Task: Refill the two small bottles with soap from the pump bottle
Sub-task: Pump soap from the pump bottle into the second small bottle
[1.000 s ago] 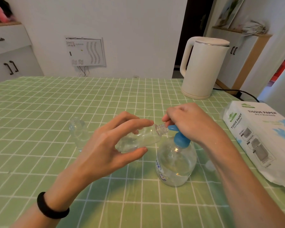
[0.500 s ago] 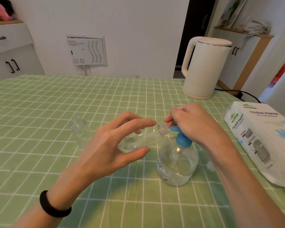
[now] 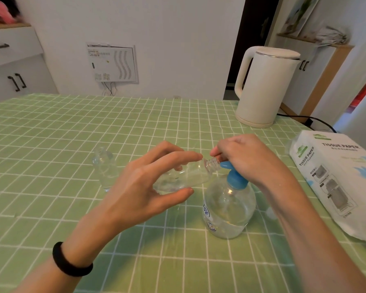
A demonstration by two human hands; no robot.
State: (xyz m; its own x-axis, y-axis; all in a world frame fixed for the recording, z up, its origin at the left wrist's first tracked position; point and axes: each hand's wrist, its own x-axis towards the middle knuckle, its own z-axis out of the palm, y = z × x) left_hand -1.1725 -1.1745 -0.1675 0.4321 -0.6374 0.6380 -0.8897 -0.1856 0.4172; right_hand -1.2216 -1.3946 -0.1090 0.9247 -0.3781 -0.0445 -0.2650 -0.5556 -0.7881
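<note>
At the near centre of the green-checked bench [image 3: 51, 134], the left hand [image 3: 140, 187] holds a small bottle [image 3: 188, 178] tilted almost onto its side. The thumb lies below and the fingers above, the grip clamped round the clear body. The open threaded neck points right and sits just beside the spout of the blue pump head [image 3: 235, 178]. The right hand [image 3: 247, 159] lies over that pump head with fingers curled, its grip closed upon it (most of the fingertips are hidden behind the knuckles). Beneath it the pump bottle [image 3: 228, 210] stands upright on the bench, clear, with liquid in its lower part.

The second small bottle [image 3: 105, 168] stands upright to the left, apart from both hands, its top too blurred to judge.

Surroundings:
- a white kettle [image 3: 262, 87] at the far right, with a black cable [image 3: 317, 121] beside it
- a pack of tissue paper [image 3: 336, 176] lying flat at the right edge, near the right forearm but apart from it
- a black band [image 3: 70, 263] on the left wrist

The left hand's fingers cover part of the held bottle.
</note>
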